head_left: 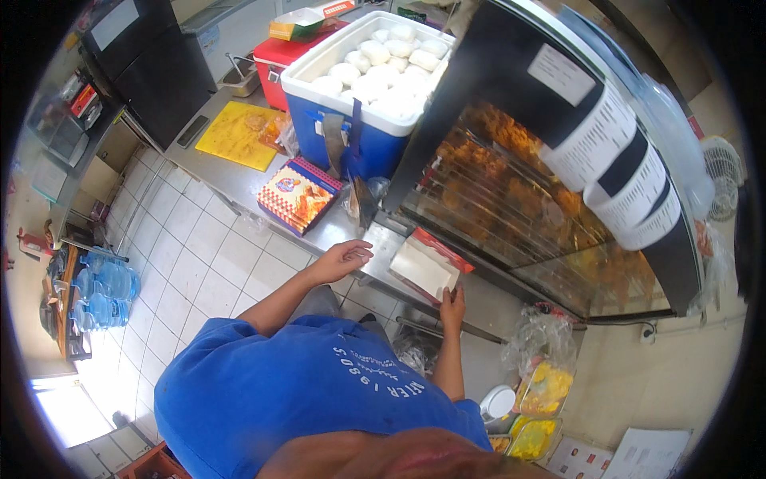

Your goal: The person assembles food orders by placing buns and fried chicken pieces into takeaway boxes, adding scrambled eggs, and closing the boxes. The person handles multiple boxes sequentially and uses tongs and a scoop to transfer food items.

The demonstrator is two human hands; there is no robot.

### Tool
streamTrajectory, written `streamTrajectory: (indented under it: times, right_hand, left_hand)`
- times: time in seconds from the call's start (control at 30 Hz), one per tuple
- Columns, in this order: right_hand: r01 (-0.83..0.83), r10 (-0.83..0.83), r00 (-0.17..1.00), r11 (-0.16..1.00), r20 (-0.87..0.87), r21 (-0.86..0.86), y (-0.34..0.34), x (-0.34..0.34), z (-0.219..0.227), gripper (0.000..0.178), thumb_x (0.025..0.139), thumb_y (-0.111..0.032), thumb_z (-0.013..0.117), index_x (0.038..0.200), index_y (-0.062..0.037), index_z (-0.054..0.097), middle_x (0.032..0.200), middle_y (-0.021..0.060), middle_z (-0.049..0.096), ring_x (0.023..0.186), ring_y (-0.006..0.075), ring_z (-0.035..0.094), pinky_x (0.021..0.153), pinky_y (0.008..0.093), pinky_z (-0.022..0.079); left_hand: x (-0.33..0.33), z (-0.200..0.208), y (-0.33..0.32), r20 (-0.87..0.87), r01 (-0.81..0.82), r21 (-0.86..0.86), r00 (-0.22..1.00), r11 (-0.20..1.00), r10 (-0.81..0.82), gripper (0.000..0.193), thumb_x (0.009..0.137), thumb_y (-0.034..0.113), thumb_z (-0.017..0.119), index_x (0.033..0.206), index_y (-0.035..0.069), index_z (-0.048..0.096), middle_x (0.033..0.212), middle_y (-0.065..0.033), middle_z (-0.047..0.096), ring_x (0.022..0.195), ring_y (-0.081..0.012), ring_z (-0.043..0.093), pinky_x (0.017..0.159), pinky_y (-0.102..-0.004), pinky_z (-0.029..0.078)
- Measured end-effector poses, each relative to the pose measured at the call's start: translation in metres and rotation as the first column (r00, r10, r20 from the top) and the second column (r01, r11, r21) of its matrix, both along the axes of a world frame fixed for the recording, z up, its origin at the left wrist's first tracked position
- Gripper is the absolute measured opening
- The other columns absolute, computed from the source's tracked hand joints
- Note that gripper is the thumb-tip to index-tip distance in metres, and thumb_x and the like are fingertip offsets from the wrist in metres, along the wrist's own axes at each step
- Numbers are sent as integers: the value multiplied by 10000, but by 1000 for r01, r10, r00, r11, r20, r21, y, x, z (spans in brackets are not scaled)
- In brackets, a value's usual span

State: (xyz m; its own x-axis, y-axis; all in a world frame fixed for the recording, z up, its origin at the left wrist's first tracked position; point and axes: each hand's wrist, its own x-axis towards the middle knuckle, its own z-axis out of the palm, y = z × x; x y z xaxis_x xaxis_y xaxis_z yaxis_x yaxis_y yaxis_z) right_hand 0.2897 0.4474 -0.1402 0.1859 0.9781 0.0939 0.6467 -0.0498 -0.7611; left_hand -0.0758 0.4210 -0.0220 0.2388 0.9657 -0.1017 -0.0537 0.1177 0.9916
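Note:
My right hand (452,310) grips the near right corner of a red and white carton box (423,270), its thumb and fingers at the edge. The box rests on the steel counter (384,241), its pale side facing up. My left hand (343,261) hovers at the counter's front edge, left of the box. Its fingers bend loosely, with nothing seen in them. Beyond that hand lies a printed meal box (297,194) with a checked pattern and a purple border.
A blue cooler (351,144) holds several white wrapped rounds. A glass-fronted warming cabinet (527,207) with fried food stands to the right. A yellow cutting board (239,137) and a red cooler (271,84) sit farther left. Plastic bags and food trays (533,437) are at lower right.

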Motion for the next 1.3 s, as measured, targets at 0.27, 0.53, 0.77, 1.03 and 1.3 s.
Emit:
streamTrajectory:
  times: [0.27, 0.53, 0.77, 1.03, 1.3]
  right_hand:
    - [344, -363, 927, 922, 91, 175, -9, -48, 19, 570, 885, -274, 605, 1315, 52, 423, 1295, 247, 479, 1140, 346, 501, 959, 403, 398]
    - [387, -454, 858, 879, 241, 279, -31, -145, 34, 415, 836, -168, 601, 1198, 17, 516, 1282, 250, 454, 1186, 395, 423, 1006, 475, 330]
    - [430, -491, 850, 855, 188, 290, -48, -171, 65, 332, 830, -128, 596, 1140, -12, 560, 1277, 242, 440, 1193, 408, 401, 1009, 489, 313]
    - [357, -399, 912, 886, 94, 295, -24, -191, 85, 208, 850, -118, 593, 1043, -43, 605, 1216, 171, 506, 1134, 323, 482, 904, 404, 420]
    - [289, -286, 956, 907, -56, 306, -15, -217, 103, 181, 848, -94, 591, 1017, -33, 609, 1210, 137, 520, 1060, 285, 535, 829, 356, 449]
  left_hand:
    - [-104, 170, 107, -40, -32, 475, 998, 879, 58, 258, 941, 190, 568, 1091, -14, 616, 997, -95, 663, 948, -155, 632, 853, -289, 494]
    - [-106, 185, 317, -944, 449, 171, 329, 877, 16, 741, 778, 585, 592, 1033, -110, 617, 913, -264, 652, 867, -344, 642, 776, -408, 495]
    - [-109, 164, 350, -923, 461, 64, 365, 885, -123, 971, 618, 680, 697, 1113, -143, 554, 1016, -263, 638, 891, -323, 641, 813, -368, 489]
    - [-110, 174, 344, -868, 538, 29, 432, 843, -245, 763, 631, 524, 780, 1077, -56, 562, 976, -187, 635, 866, -246, 630, 728, -314, 493]
    - [-104, 176, 332, -850, 530, 194, 511, 826, -128, 744, 648, 351, 800, 1207, -54, 523, 1054, -172, 625, 937, -223, 610, 776, -308, 488]
